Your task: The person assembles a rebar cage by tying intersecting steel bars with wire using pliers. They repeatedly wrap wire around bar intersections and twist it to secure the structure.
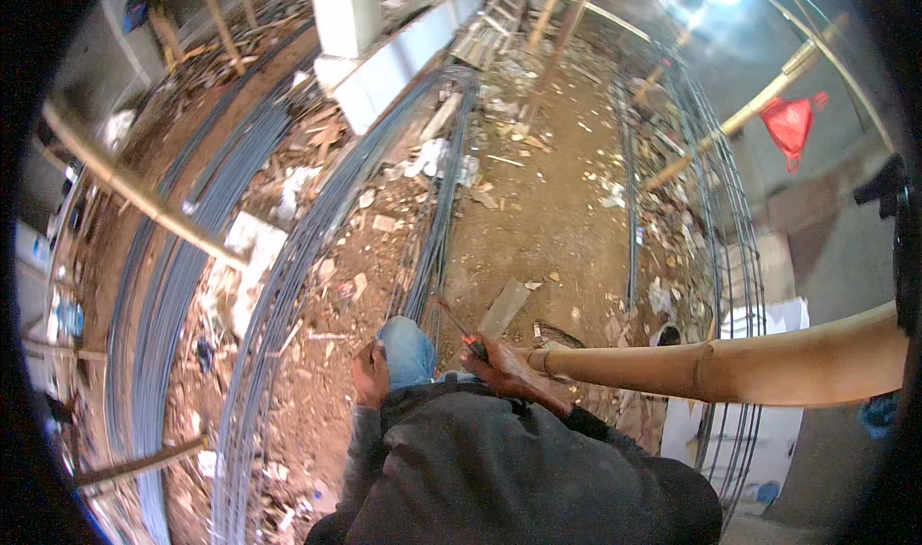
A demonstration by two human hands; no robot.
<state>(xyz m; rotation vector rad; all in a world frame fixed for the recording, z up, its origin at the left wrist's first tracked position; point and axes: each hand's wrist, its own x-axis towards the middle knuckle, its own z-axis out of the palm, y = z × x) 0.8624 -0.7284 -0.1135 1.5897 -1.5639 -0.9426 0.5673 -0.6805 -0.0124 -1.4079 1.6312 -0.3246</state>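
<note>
In my right hand [495, 364] is a thin-shafted hand tool [470, 341] with a dark handle and an orange-red band; its slender tip points forward and left. The exact kind of tool is not clear. My left hand [370, 374] is beside my bent knee [408, 348] in blue jeans, its fingers curled in. Whether anything lies in those fingers is hidden. Just ahead of the knee, a narrow bundle of steel bars [437, 247] runs away along the dirt floor.
More long steel bars [288, 276] lie to the left. A thick bamboo pole [711, 367] crosses close on my right. Tied bar cages [735, 228] stand along the right wall, near a hanging red bag [788, 127]. Rubble and scraps litter the dirt floor [538, 228].
</note>
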